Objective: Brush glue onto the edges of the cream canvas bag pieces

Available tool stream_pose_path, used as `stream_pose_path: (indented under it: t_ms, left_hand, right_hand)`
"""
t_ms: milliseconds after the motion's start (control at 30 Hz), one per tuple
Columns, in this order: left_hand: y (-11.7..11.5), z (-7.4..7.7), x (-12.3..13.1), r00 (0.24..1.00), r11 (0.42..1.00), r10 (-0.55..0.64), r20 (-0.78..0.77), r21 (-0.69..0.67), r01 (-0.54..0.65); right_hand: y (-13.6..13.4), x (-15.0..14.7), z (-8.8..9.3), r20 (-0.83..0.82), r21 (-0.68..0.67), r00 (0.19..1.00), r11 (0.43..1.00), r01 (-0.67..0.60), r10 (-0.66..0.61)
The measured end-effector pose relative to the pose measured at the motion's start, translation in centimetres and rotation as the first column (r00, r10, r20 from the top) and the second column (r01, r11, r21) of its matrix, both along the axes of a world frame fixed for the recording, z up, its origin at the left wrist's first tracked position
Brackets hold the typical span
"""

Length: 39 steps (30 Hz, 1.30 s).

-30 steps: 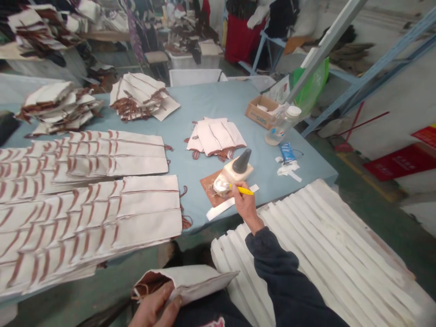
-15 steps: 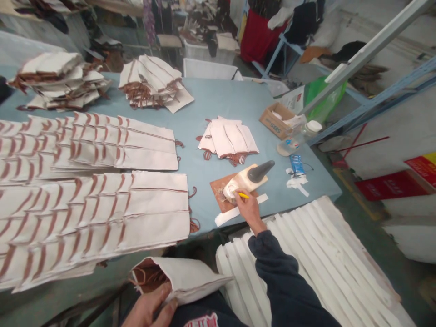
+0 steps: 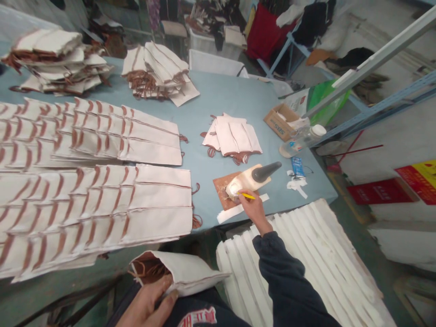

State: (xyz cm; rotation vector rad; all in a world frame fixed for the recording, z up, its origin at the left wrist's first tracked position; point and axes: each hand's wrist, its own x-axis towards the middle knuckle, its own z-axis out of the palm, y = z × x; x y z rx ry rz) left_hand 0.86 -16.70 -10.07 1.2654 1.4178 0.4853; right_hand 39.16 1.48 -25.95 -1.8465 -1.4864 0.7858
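Note:
My left hand (image 3: 150,297) grips the rim of a white pouch (image 3: 194,272), thumb outside and fingers inside its mouth. Brown lining and cords show in that opening, which faces left. At the table's front edge, my right hand (image 3: 255,210) pinches a thin yellow stick (image 3: 248,195). The stick's tip reaches white paste (image 3: 235,187) at the near end of a pale block-like holder (image 3: 248,176); whether it touches is too small to tell. A dark grey cone (image 3: 267,171) lies across the holder. Beneath is a brown board (image 3: 220,185), beside a white strip (image 3: 229,213).
Overlapping rows of white pieces with brown edges (image 3: 160,222) cover the table's left. A small stack (image 3: 235,134) lies beyond the board. A cardboard box (image 3: 279,122) and clear jar (image 3: 303,141) stand at right. White padded strips (image 3: 306,236) lie below the table edge.
The view has shifted slightly. My right hand still holds the stick at the paste, its handle tilted a little differently. The left hand keeps its hold on the pouch.

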Motion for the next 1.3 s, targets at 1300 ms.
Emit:
stream_pose_path:
  t_ms: [1300]
  left_hand:
    - [-2.7, 1.5, 3.9, 0.997, 0.999, 0.028, 0.078, -0.040, -0.025]
  right_hand:
    - [-6.3, -3.8, -0.3, -0.646, -0.369, 0.366, 0.694, 0.619, -0.670]
